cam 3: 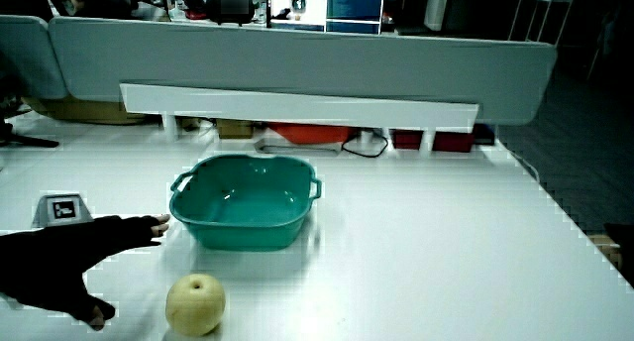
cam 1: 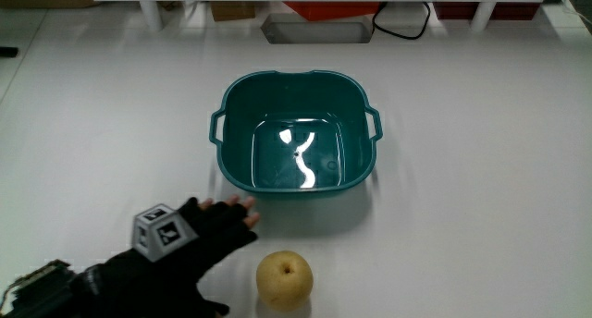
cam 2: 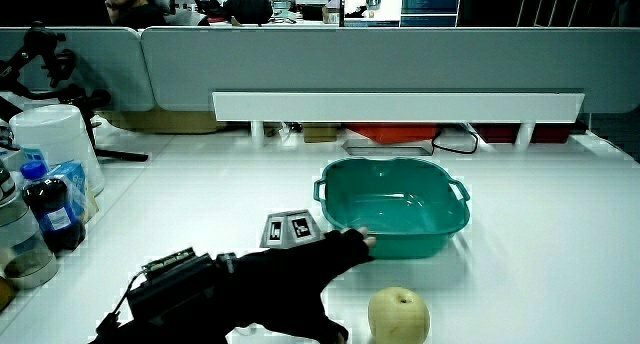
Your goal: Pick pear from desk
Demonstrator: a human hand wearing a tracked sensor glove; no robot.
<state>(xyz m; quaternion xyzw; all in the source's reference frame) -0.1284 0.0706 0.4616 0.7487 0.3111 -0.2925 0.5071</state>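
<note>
Stretching the fingers [cam 1: 233, 208] out flat and loosely spread, gripping nothing at all right now. Keeping the hand [cam 1: 199, 239] low over the table [cam 1: 462, 216], with the fingertips pointing at the basin [cam 1: 296, 75] and ending just short of its near wall, not touching it as far as the main view is showing. Carrying the little patterned cube [cam 1: 159, 230] on the back of the glove, facing up.

Seeing the pear [cam 1: 284, 279] sitting on the bare table, nearer to the person than the basin and apart from it, roughly under the middle of the basin's near wall. Showing the same thing in both side views [cam 2: 398, 316] [cam 3: 195, 303]: pear out in the open, nothing leaning on it, nothing blocking it.

Now the bit that matters, just guessing here: aiming past the target. Pointing the fingers at the basin while leaving the pear off to the thumb side of the palm, close beside the hand but not in contact. So probably needing a sideways swing toward the pear, plus pulling back a touch from the basin, not more reaching forward.

Standing upright with the dimple up, looking pretty much round, so not really offering a long axis worth lining up with. Guessing at a grab from above or from the side working equally well.
</note>
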